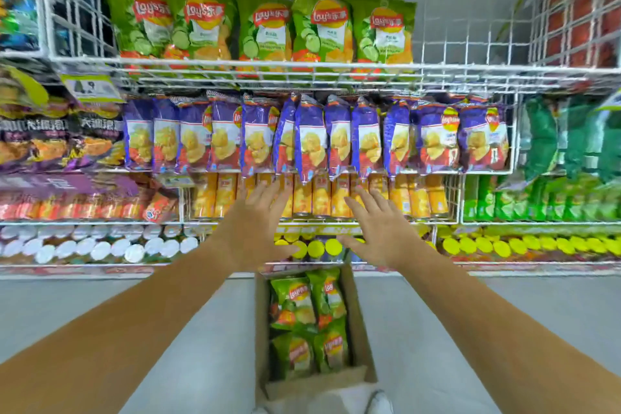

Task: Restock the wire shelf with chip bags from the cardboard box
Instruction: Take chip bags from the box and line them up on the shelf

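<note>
A white wire shelf at the top holds several green chip bags standing in a row, with bare wire to their right. On the floor below stands an open cardboard box with several more green chip bags lying in it. My left hand and my right hand are both stretched out in front of me with fingers spread, palms down, holding nothing. They hover in front of the lower shelves, above the far end of the box.
Under the top shelf hangs a row of purple chip bags. Below them stand yellow tubes and yellow-lidded cans. Green packs fill the right, dark bags and white-lidded cans the left. My shoe is beside the box.
</note>
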A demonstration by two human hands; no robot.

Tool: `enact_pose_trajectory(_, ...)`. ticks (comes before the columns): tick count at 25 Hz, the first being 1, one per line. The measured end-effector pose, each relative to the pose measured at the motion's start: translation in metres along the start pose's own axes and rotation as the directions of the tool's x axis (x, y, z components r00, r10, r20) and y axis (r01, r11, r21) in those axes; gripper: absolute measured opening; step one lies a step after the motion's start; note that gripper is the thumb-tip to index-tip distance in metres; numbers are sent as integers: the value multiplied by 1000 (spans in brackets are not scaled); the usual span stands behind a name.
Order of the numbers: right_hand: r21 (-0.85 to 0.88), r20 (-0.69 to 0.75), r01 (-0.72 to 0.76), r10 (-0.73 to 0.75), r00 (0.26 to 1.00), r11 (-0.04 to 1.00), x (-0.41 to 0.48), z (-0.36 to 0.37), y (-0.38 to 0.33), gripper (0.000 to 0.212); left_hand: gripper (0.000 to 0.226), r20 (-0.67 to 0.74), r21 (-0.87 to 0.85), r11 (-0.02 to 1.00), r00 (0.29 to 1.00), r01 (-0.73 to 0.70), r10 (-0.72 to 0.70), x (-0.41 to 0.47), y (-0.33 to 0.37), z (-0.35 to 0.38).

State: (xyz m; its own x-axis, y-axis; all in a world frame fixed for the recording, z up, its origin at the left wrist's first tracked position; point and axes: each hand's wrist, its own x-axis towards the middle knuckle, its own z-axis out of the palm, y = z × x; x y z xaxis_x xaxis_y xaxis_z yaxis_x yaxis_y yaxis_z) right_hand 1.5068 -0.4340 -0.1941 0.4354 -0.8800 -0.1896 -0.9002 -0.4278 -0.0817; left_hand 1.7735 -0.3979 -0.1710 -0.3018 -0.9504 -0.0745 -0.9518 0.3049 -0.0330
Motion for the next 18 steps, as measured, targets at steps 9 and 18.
enact_pose_trajectory(9, 125, 266, -10, -23, 964, 992, 13, 219, 23, 101, 119, 267, -36, 989, 955, 143, -128, -4, 54, 212)
enact_pose_trajectory(18, 151, 423, -34, -34, 906, 988, 42, 415, 40, 98, 120, 351, -134, 973, 927, 188, -131, 0, 63, 413)
